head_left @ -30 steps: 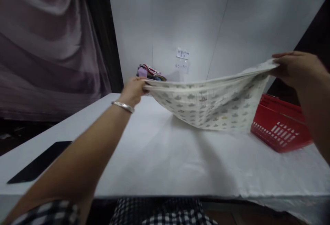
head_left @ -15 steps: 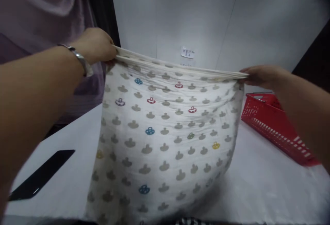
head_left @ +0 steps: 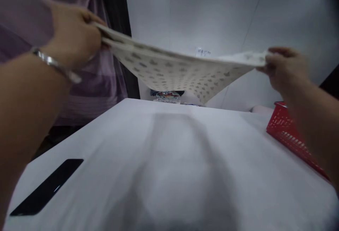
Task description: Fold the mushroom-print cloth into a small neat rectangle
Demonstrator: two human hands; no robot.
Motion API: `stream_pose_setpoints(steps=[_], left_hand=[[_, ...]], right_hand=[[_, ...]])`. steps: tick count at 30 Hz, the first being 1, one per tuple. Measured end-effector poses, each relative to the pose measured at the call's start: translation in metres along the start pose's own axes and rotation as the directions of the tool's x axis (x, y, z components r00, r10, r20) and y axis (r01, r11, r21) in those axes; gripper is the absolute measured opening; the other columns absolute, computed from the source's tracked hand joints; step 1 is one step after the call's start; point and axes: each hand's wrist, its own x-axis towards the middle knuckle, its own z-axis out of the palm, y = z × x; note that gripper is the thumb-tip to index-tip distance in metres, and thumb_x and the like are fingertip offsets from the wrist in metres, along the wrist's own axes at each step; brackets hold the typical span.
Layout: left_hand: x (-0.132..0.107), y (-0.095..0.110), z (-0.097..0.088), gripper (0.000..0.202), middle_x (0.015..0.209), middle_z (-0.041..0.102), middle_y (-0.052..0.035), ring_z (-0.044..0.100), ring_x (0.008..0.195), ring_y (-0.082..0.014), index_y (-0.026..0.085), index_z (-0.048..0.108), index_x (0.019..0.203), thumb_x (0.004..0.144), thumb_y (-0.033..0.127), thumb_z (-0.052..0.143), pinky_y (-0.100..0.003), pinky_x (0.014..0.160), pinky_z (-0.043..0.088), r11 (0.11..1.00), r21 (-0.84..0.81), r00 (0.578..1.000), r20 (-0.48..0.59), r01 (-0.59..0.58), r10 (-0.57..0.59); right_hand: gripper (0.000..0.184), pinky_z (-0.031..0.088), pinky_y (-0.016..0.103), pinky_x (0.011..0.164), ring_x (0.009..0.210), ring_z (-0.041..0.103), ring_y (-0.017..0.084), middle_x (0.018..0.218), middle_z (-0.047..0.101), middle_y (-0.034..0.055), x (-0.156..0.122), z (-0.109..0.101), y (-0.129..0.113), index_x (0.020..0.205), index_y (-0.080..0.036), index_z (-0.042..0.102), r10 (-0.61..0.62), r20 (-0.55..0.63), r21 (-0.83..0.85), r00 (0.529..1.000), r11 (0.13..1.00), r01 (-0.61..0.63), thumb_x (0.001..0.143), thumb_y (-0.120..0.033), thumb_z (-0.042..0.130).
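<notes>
A white cloth (head_left: 182, 70) with rows of small grey printed shapes stretches in the air between my two hands, above the table. My left hand (head_left: 76, 33), a silver bracelet at its wrist, is closed on the cloth's left corner. At the opposite end my right hand (head_left: 284, 63) pinches the right corner. The near edge is pulled fairly taut and sags slightly in the middle, while the rest billows out away from me. Motion blurs the cloth and both hands a little.
Below lies a white-covered table (head_left: 180, 153) with the cloth's shadow on it. A flat black object (head_left: 47, 187) rests at the left, and a red perforated basket (head_left: 288, 132) stands at the right. Behind are a pale wall (head_left: 206, 12) with a paper note and a purple curtain (head_left: 106, 83).
Both hands have risen and moved farther apart. The cloth, which hung down in front of me, has swung up and away, uncovering the table.
</notes>
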Motion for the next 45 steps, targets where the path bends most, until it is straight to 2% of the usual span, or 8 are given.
stream_pose_setpoints(steps=[4,10,12,19,24,29,34,45], left_hand=[[-0.087,-0.087,0.014,0.037,0.063,0.061,0.0014,0.056,0.061,-0.0116,0.015,0.067,0.102,0.072,0.015,0.046,-0.037,0.076,0.051,0.960,0.272,0.987,0.158,-0.071,0.028],[-0.268,-0.210,0.046,0.037,0.108,0.066,-0.0055,0.061,0.100,-0.0210,0.017,0.066,0.095,0.069,0.018,0.040,-0.035,0.095,0.046,0.952,0.305,0.856,0.490,0.010,-0.166],[-0.301,-0.225,0.047,0.037,0.114,0.064,-0.0050,0.059,0.105,-0.0200,0.017,0.066,0.097,0.072,0.020,0.038,-0.035,0.099,0.043,0.955,0.294,0.846,0.496,0.046,-0.194],[-0.301,-0.214,0.013,0.040,0.124,0.057,-0.0015,0.058,0.107,-0.0176,0.021,0.064,0.103,0.075,0.021,0.036,-0.029,0.091,0.049,0.957,0.289,0.914,0.390,-0.007,-0.111],[-0.338,-0.231,-0.016,0.038,0.113,0.064,0.0042,0.062,0.100,-0.0159,0.026,0.068,0.099,0.075,0.025,0.038,-0.024,0.087,0.051,0.911,0.401,0.836,0.529,-0.094,-0.147],[-0.353,-0.235,-0.039,0.043,0.123,0.058,0.0074,0.058,0.109,-0.0149,0.030,0.063,0.111,0.077,0.029,0.036,-0.023,0.089,0.049,0.895,0.425,0.867,0.489,-0.139,-0.097],[-0.374,-0.240,-0.051,0.044,0.114,0.063,0.0094,0.063,0.099,-0.0149,0.032,0.067,0.104,0.072,0.026,0.037,-0.021,0.079,0.054,0.866,0.476,0.763,0.614,-0.155,-0.201],[-0.396,-0.265,-0.072,0.045,0.126,0.054,0.0107,0.057,0.110,-0.0180,0.039,0.056,0.120,0.077,0.038,0.043,-0.028,0.089,0.050,0.902,0.417,0.672,0.701,-0.115,-0.239]], right_hand=[[0.022,0.057,0.024,0.055,0.066,0.064,0.013,0.085,0.066,0.0064,-0.106,-0.021,0.065,0.088,-0.013,0.063,0.318,0.067,-0.012,0.946,0.948,-0.318,0.067,-0.010,0.067],[0.018,0.057,0.026,0.049,0.053,0.059,0.014,0.064,0.061,0.0019,-0.267,-0.058,0.169,0.078,-0.018,0.062,0.847,0.064,-0.238,0.528,0.527,-0.816,0.061,-0.014,0.066],[0.019,0.058,0.026,0.053,0.053,0.060,0.014,0.064,0.060,0.0008,-0.288,-0.064,0.182,0.080,-0.020,0.063,0.877,0.081,-0.218,0.473,0.479,-0.851,0.062,-0.018,0.066],[0.031,0.056,0.026,0.058,0.059,0.059,0.013,0.070,0.060,-0.0007,-0.288,-0.081,0.153,0.087,-0.018,0.064,0.781,0.141,-0.225,0.608,0.623,-0.749,0.058,-0.029,0.070],[0.033,0.037,0.021,0.037,0.042,0.047,0.010,0.049,0.053,-0.0035,-0.319,-0.098,0.134,0.082,-0.015,0.065,0.838,0.135,-0.402,0.529,0.534,-0.743,0.056,-0.036,0.066],[0.039,0.037,0.023,0.043,0.047,0.049,0.013,0.050,0.053,-0.0026,-0.330,-0.107,0.114,0.084,-0.016,0.066,0.769,0.116,-0.436,0.628,0.608,-0.664,0.054,-0.042,0.064],[0.037,0.039,0.025,0.049,0.051,0.051,0.015,0.054,0.058,-0.0009,-0.347,-0.124,0.121,0.078,-0.018,0.067,0.763,0.161,-0.554,0.626,0.595,-0.583,0.056,-0.047,0.060],[0.036,0.046,0.028,0.070,0.079,0.062,0.021,0.088,0.068,0.0019,-0.373,-0.130,0.123,0.102,-0.028,0.066,0.705,0.294,-0.844,0.645,0.508,-0.171,0.077,-0.045,0.046]])
